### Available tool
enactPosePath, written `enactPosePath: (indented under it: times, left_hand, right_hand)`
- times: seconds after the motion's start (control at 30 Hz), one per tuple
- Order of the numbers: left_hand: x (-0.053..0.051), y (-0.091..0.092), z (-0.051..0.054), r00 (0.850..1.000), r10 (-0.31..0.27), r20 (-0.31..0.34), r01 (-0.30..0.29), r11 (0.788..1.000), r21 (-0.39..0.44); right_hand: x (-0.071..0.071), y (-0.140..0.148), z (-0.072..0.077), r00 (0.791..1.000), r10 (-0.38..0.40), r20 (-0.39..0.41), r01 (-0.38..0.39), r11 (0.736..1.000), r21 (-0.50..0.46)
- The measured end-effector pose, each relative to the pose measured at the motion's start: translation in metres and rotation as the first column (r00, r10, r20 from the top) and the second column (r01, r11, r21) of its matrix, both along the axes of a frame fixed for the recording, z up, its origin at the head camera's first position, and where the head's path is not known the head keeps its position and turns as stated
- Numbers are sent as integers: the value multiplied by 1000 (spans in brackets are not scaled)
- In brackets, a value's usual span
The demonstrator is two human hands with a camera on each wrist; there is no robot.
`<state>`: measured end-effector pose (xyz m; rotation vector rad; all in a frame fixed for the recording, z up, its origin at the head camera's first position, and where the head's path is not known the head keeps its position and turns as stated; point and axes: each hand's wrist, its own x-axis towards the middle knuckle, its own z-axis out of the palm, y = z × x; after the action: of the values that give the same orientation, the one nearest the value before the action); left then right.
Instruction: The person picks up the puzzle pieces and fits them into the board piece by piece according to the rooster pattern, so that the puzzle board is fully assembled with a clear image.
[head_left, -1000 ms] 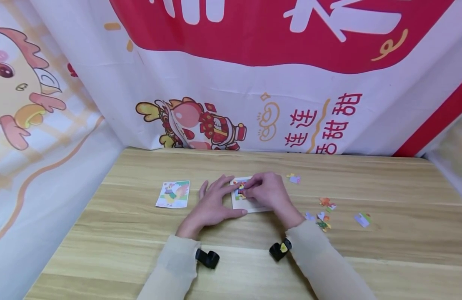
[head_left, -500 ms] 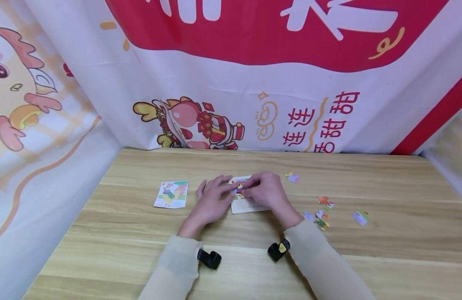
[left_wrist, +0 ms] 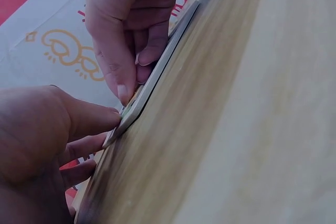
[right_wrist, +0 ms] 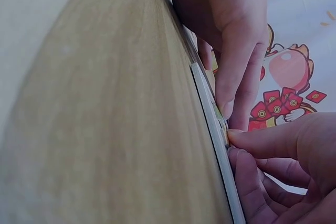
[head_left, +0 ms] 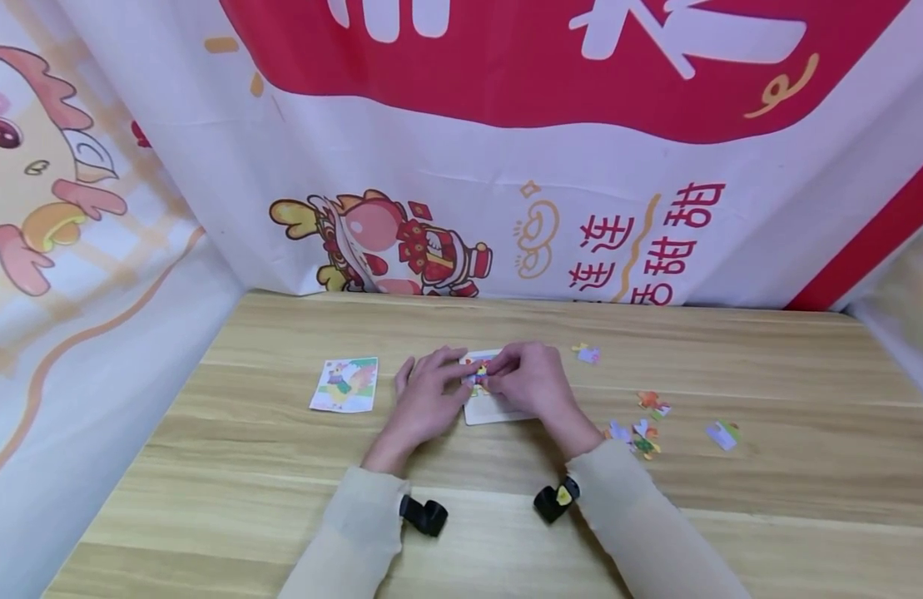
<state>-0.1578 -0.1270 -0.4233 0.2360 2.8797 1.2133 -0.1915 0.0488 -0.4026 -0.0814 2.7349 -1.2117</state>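
A white jigsaw tray (head_left: 491,410) lies flat on the table, with colourful joined pieces in its upper left part. My left hand (head_left: 429,398) is at the tray's left side, its thumb and index finger extended onto the joined pieces. From the right, my right hand (head_left: 534,381) reaches over the tray and pinches a small jigsaw piece (right_wrist: 226,137) down against the picture; the fingertips hide most of it. Both hands meet at the tray's edge (left_wrist: 157,77) in the left wrist view. Left of the hands lies a picture card (head_left: 344,385) of a cartoon bird.
Several loose jigsaw pieces (head_left: 644,441) lie right of my right hand, with orange ones (head_left: 651,403) above them. A lilac and green piece (head_left: 723,434) is farther right; another (head_left: 587,354) lies beyond the tray. A printed cloth (head_left: 521,166) hangs behind the table (head_left: 476,532).
My left thumb has moved up from the tray's near edge onto the joined pieces. My right hand stays over the tray, its fingers shifting only slightly.
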Motion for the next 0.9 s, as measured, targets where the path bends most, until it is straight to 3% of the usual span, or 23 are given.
enactPosePath:
  times: [0.37,0.9]
  left_hand:
    - [-4,5,-1,997,72,-9,-72,997,22]
    - [-3,6,-1,997,69,23,-69,998,6]
  right_hand:
    - [0,0,0,1000,20,-20,-20,1000,-9]
    - [-1,2,-1,998,46,-38,-46,999,-5]
